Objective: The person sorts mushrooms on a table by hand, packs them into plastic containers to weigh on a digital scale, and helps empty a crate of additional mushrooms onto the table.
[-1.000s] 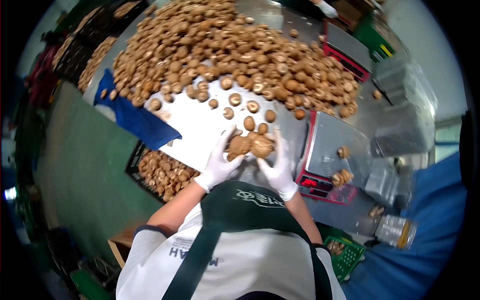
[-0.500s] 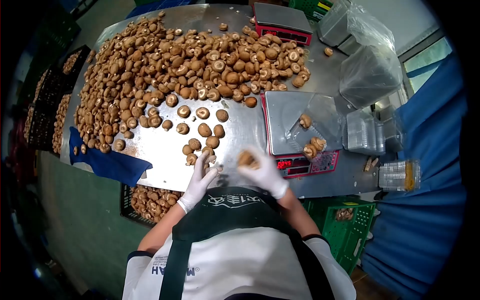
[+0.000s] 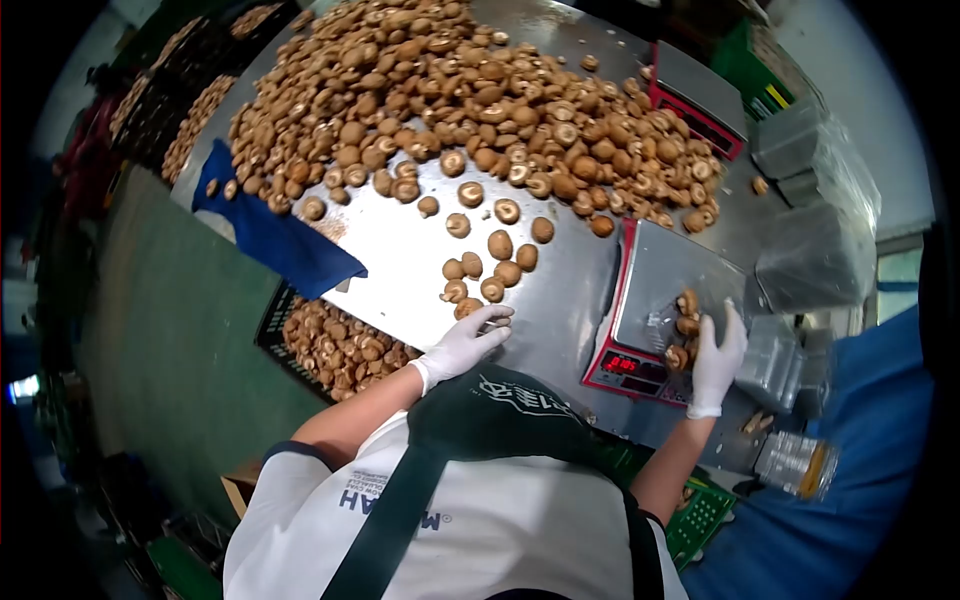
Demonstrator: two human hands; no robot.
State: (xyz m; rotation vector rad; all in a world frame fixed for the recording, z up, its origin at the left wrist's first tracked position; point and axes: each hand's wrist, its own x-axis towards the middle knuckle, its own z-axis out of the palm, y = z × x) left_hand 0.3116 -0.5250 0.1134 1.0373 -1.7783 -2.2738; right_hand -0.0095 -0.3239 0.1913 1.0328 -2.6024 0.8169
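Observation:
My left hand (image 3: 466, 347), in a white glove, is at the near table edge with its fingers stretched out and nothing visible in them. Just beyond it lies a loose group of brown shiitake mushrooms (image 3: 508, 273); the nearest mushroom (image 3: 467, 308) is partly behind the fingers. My right hand (image 3: 719, 358), also gloved, is over the right side of a red digital scale (image 3: 650, 270), fingers apart and pointing away from me. Close against it, several mushrooms (image 3: 687, 325) sit in a clear plastic tray on the scale. Whether the hand touches them I cannot tell.
A large mushroom heap (image 3: 480, 100) covers the far table. A second scale (image 3: 700, 95) stands behind it. Clear tray stacks (image 3: 768, 362) and a bagged stack (image 3: 815, 258) are at right. A blue cloth (image 3: 275, 245) hangs over the left edge, near a black mushroom crate (image 3: 340, 350).
My right hand has moved right, from the table edge to the tray on the scale, and let go of the mushrooms it held. The view has turned and shifted.

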